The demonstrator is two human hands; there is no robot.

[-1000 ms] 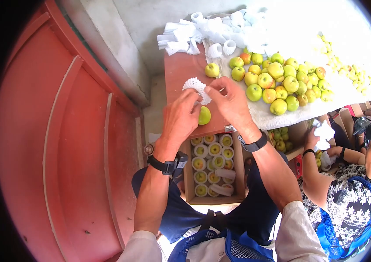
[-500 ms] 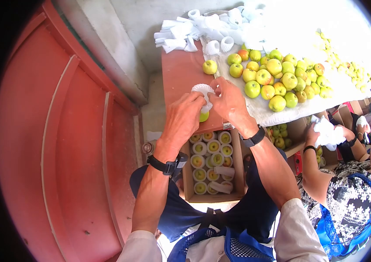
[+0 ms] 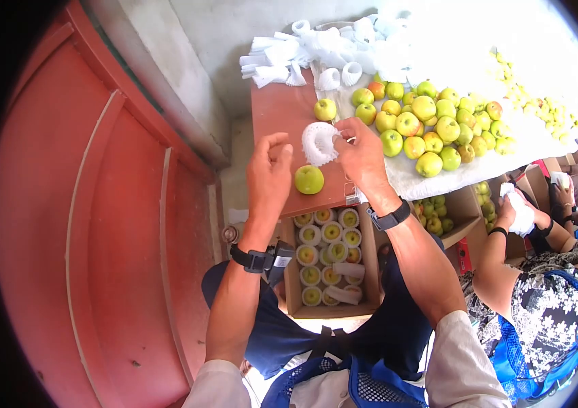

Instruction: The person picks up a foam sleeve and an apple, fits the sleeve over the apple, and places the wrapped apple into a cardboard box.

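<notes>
My right hand [image 3: 362,155] pinches the edge of a white foam fruit net [image 3: 317,144], which is rolled into a ring with its opening showing. To its left, my left hand [image 3: 270,170] is raised with fingers apart and nothing in it. Between the hands, near the table's front edge, a green apple [image 3: 309,179] sits bare on the red tabletop [image 3: 276,115]. Another yellow-green apple [image 3: 325,109] rests farther back, just beyond the foam net.
A cardboard box [image 3: 333,311] of net-wrapped apples stands below the table edge between my knees. Loose apples [image 3: 425,109] cover a white cloth at right, with piled foam nets [image 3: 289,51] behind. At right, a co-worker [image 3: 540,285] holds white foam; a red door [image 3: 112,238] stands left.
My left hand has let go of the foam net and moved left. The green apple, mostly covered before, now shows whole on the table. The net stays in my right hand.
</notes>
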